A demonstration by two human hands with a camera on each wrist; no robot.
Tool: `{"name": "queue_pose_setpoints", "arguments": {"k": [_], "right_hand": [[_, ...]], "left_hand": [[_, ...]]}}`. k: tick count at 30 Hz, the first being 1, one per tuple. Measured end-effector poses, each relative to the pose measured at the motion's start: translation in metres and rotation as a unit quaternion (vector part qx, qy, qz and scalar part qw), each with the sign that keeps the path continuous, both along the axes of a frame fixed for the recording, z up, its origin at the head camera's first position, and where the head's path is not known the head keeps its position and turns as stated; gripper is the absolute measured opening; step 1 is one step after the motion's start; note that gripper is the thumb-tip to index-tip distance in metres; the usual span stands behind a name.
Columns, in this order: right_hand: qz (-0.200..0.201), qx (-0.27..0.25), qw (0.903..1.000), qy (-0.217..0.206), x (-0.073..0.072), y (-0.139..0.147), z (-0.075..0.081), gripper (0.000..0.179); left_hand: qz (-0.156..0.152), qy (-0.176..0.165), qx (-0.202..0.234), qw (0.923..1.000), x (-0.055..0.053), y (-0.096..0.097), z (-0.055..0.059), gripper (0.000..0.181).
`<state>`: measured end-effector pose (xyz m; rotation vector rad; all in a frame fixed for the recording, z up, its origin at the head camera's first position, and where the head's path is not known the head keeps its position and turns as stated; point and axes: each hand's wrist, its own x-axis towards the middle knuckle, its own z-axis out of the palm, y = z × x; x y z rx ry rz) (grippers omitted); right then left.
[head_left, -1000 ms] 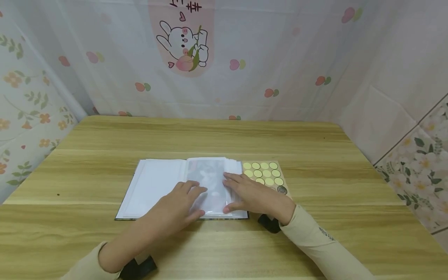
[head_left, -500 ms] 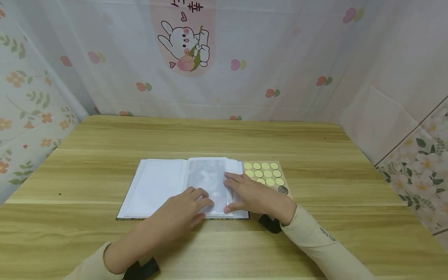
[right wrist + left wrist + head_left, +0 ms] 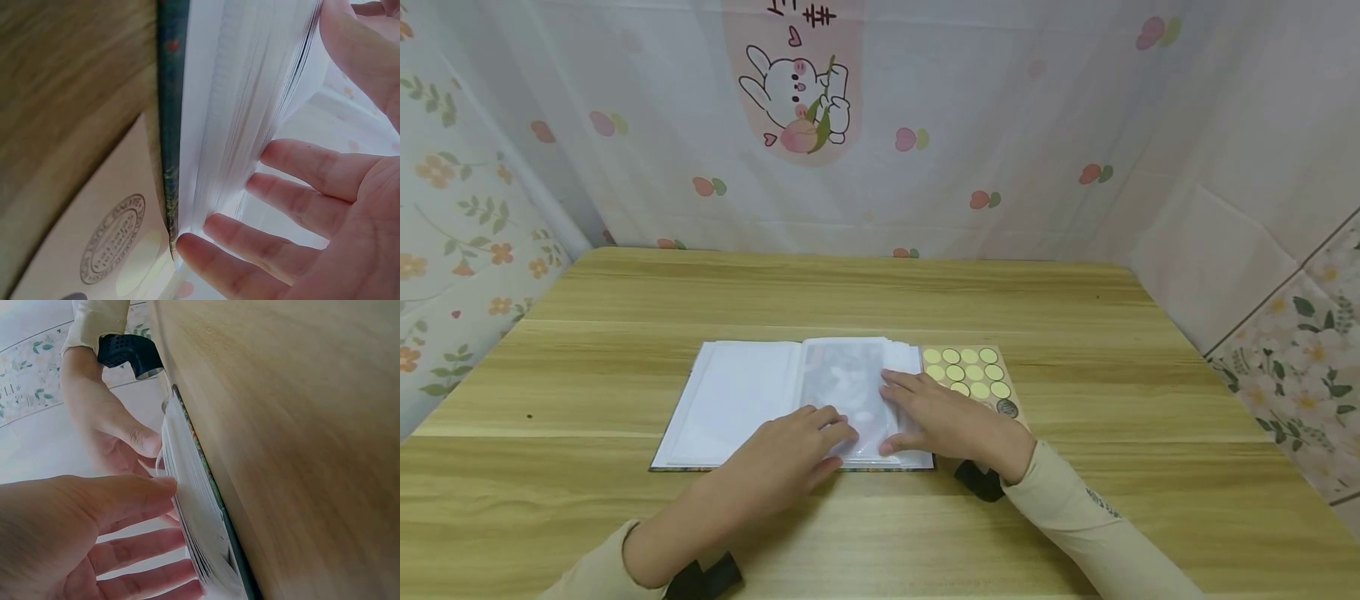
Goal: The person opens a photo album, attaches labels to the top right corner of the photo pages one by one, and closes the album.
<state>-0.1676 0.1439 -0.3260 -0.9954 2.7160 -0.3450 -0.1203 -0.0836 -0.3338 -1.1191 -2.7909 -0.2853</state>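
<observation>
Yellow-brown with wavy streaks on the wood-grain table (image 3: 820, 296), lower frame. At centre, plain white on the left page of the open rectangular hardcover book (image 3: 741, 400); dark green with red flecks along its cover edge (image 3: 172, 94). Just right, tan under pale yellow circles (image 3: 973, 372), some ringed black, on the flat rectangular sheet (image 3: 962, 364). At top, white with a pink-backed rabbit (image 3: 781, 82) on the hanging fabric backdrop (image 3: 1000, 108); far left, orange-and-green floral.

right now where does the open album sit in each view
Head: open album, lower centre, lying flat.
Left wrist: page edges slanting from upper centre to bottom.
Right wrist: dark green cover left of centre, pages beside it.
Shared landmark: right hand, at the pages.
</observation>
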Motion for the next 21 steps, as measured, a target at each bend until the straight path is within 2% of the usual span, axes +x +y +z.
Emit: {"name": "queue_pose_setpoints", "arguments": {"k": [8, 18, 21], "right_hand": [[-0.004, -0.005, 0.9999, 0.016, 0.0, -0.001, -0.001, 0.07], [0.0, -0.017, 0.9997, 0.017, -0.003, 0.001, -0.002, 0.069], [0.008, -0.03, 0.9995, 0.005, -0.006, 0.003, -0.001, 0.072]], "left_hand": [[-0.012, 0.022, 0.027, 0.9993, -0.003, -0.001, -0.003, 0.021], [-0.005, 0.0, 0.064, 0.9979, -0.01, -0.004, -0.003, 0.006], [-0.004, -0.01, 0.077, 0.997, -0.011, -0.005, -0.003, 0.009]]}}
